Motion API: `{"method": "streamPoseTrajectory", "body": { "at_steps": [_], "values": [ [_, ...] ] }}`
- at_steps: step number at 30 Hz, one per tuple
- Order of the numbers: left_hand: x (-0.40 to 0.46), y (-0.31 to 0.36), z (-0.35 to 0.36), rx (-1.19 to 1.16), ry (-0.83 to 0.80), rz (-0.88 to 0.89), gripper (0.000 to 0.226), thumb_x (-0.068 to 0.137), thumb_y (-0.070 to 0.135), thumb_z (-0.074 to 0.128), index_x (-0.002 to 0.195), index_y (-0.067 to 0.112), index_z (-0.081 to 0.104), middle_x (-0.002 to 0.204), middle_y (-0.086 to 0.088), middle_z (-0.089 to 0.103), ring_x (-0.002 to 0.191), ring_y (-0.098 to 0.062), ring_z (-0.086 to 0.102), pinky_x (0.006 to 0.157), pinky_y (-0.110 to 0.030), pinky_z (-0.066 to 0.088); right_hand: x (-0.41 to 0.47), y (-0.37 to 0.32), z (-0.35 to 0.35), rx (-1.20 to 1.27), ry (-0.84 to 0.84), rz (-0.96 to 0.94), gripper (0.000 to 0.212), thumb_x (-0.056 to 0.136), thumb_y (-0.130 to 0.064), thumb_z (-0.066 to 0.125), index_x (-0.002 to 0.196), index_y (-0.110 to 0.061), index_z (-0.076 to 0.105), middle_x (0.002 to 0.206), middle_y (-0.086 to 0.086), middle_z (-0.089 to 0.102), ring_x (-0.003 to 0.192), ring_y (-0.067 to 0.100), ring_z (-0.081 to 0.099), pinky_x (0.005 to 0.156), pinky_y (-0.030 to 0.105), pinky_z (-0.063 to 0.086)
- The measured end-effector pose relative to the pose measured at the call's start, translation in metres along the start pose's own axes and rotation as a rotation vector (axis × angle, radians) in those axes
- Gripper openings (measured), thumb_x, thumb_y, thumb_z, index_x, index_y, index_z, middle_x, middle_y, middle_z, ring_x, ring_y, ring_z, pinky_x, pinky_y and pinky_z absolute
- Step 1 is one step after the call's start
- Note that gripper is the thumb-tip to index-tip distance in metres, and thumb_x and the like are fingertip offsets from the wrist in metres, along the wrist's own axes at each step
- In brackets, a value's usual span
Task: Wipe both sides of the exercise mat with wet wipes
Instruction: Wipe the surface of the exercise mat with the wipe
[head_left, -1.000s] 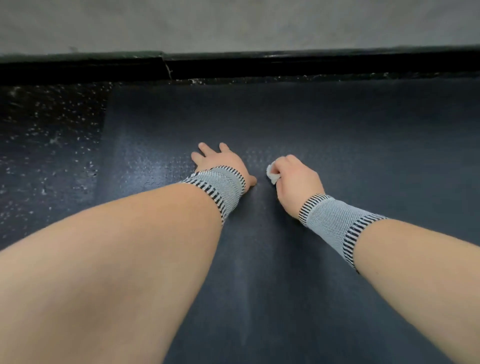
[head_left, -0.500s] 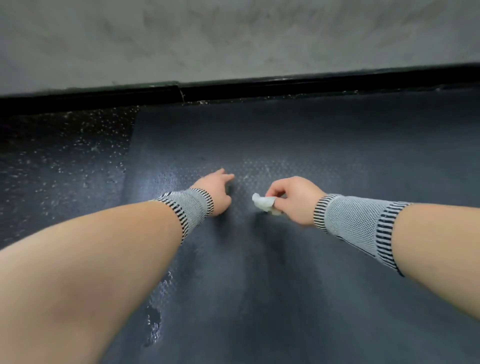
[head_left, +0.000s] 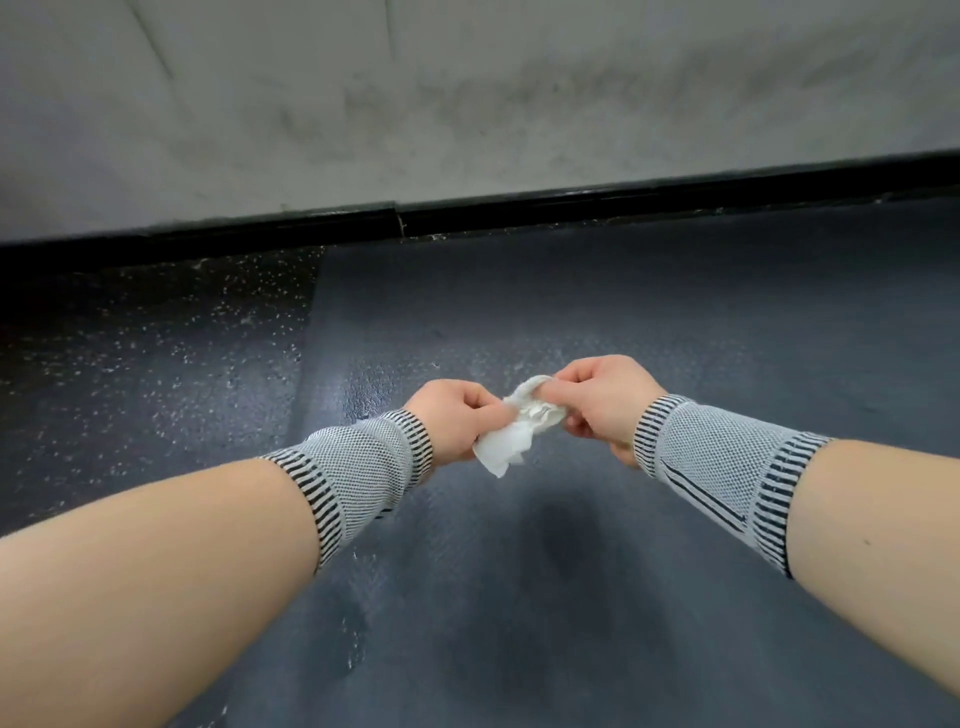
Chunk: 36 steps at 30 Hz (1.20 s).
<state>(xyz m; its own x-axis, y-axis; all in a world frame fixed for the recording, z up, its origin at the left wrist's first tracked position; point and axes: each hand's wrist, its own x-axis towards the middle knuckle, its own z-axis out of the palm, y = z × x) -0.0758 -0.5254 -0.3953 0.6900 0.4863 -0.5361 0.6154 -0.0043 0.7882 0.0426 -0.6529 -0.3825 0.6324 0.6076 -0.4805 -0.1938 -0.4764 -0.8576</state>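
Speckled black floor (head_left: 145, 353): far left, beside the mat's left edge.
Exercise mat (head_left: 571, 597): dark grey-blue, flat on the floor, its far edge near the black baseboard (head_left: 519, 208) below a grey wall (head_left: 467, 93); wet sheen and droplets along its left side.
Left hand (head_left: 457, 415): raised above the mat's middle, striped grey wrist sleeve (head_left: 363, 467) behind it; fingers curled, pinching the wet wipe.
Wet wipe (head_left: 519, 431): white, crumpled, held between both hands above the mat, off its surface; one corner hangs down below the left hand.
Right hand (head_left: 602, 400): just beside the left, matching sleeve (head_left: 722, 483); fingers curled, gripping the wipe's other end.
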Motion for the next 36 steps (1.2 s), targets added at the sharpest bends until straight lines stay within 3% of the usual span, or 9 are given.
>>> {"method": "streamPoseTrajectory", "body": {
  "at_steps": [5, 9, 13, 17, 22, 26, 30, 34, 36],
  "values": [
    [-0.008, -0.001, -0.008, -0.211, -0.041, -0.04, 0.023, 0.095, 0.022, 0.064, 0.074, 0.014, 0.062, 0.073, -0.005, 0.064, 0.06, -0.012, 0.058, 0.055, -0.023, 0.047, -0.012, 0.003, -0.005, 0.021, -0.024, 0.054, 0.039, 0.079, -0.028, 0.075, 0.049, -0.02, 0.052, 0.047, -0.009, 0.051, 0.053, 0.01, 0.047, 0.059, 0.027, 0.046],
    [-0.013, 0.004, -0.007, -0.201, -0.048, -0.094, 0.024, 0.098, 0.03, 0.057, 0.081, 0.016, 0.065, 0.069, 0.002, 0.062, 0.057, -0.008, 0.056, 0.053, -0.02, 0.047, -0.017, -0.006, -0.006, 0.105, -0.073, 0.061, 0.025, 0.087, -0.028, 0.066, 0.066, -0.018, 0.056, 0.071, 0.001, 0.061, 0.066, 0.014, 0.056, 0.063, 0.026, 0.047],
    [-0.012, 0.001, -0.01, 0.093, 0.114, 0.033, 0.035, 0.094, 0.044, 0.058, 0.087, 0.01, 0.068, 0.084, -0.009, 0.068, 0.069, -0.018, 0.059, 0.065, -0.029, 0.047, -0.02, -0.015, -0.011, 0.187, -0.049, 0.097, 0.018, 0.09, -0.029, 0.062, 0.083, -0.013, 0.063, 0.079, 0.006, 0.066, 0.066, 0.015, 0.06, 0.061, 0.028, 0.049],
    [-0.028, 0.012, 0.001, 0.062, 0.08, 0.154, 0.053, 0.06, 0.07, 0.067, 0.082, 0.023, 0.07, 0.093, -0.003, 0.073, 0.092, -0.02, 0.068, 0.085, -0.039, 0.055, -0.022, -0.017, -0.013, 0.246, -0.012, 0.118, 0.019, 0.09, -0.027, 0.063, 0.09, -0.008, 0.065, 0.085, 0.01, 0.069, 0.071, 0.02, 0.063, 0.062, 0.03, 0.051],
    [-0.028, 0.02, 0.02, -0.1, -0.041, 0.061, 0.031, 0.074, 0.043, 0.076, 0.081, 0.012, 0.071, 0.069, -0.001, 0.061, 0.068, -0.017, 0.056, 0.072, -0.035, 0.049, -0.024, -0.017, -0.008, 0.216, -0.067, 0.101, 0.019, 0.086, -0.028, 0.067, 0.076, -0.012, 0.063, 0.078, 0.007, 0.069, 0.069, 0.019, 0.062, 0.061, 0.03, 0.049],
    [-0.021, 0.021, 0.017, -0.218, 0.02, -0.023, 0.02, 0.083, 0.02, 0.067, 0.063, 0.017, 0.067, 0.069, -0.005, 0.062, 0.064, -0.02, 0.054, 0.065, -0.03, 0.047, -0.025, -0.014, -0.013, 0.212, -0.086, 0.089, 0.024, 0.083, -0.001, 0.063, 0.069, -0.014, 0.049, 0.078, 0.011, 0.064, 0.066, 0.021, 0.062, 0.066, 0.033, 0.054],
    [-0.018, 0.021, 0.014, -0.446, 0.046, -0.164, 0.016, 0.097, 0.015, 0.051, 0.104, 0.009, 0.064, 0.096, -0.008, 0.072, 0.077, -0.018, 0.069, 0.058, -0.028, 0.053, -0.025, -0.009, -0.025, 0.198, 0.009, 0.112, 0.021, 0.08, 0.011, 0.053, 0.086, -0.008, 0.059, 0.079, 0.008, 0.058, 0.061, 0.013, 0.054, 0.054, 0.024, 0.05],
    [-0.019, 0.026, 0.017, -0.599, -0.012, -0.196, 0.027, 0.101, 0.02, 0.042, 0.114, 0.006, 0.062, 0.096, -0.009, 0.072, 0.077, -0.023, 0.068, 0.07, -0.036, 0.056, -0.021, -0.005, -0.025, 0.206, 0.14, 0.111, 0.027, 0.079, 0.008, 0.058, 0.099, -0.009, 0.062, 0.088, 0.009, 0.064, 0.06, 0.013, 0.056, 0.051, 0.022, 0.047],
    [-0.022, 0.031, 0.021, -0.614, -0.021, -0.186, 0.029, 0.104, 0.022, 0.04, 0.117, 0.007, 0.061, 0.096, -0.008, 0.072, 0.073, -0.021, 0.069, 0.061, -0.033, 0.056, -0.019, -0.004, -0.021, 0.217, 0.184, 0.116, 0.022, 0.081, 0.001, 0.063, 0.1, -0.01, 0.061, 0.086, 0.009, 0.064, 0.061, 0.015, 0.057, 0.051, 0.024, 0.047]
  ]
}}
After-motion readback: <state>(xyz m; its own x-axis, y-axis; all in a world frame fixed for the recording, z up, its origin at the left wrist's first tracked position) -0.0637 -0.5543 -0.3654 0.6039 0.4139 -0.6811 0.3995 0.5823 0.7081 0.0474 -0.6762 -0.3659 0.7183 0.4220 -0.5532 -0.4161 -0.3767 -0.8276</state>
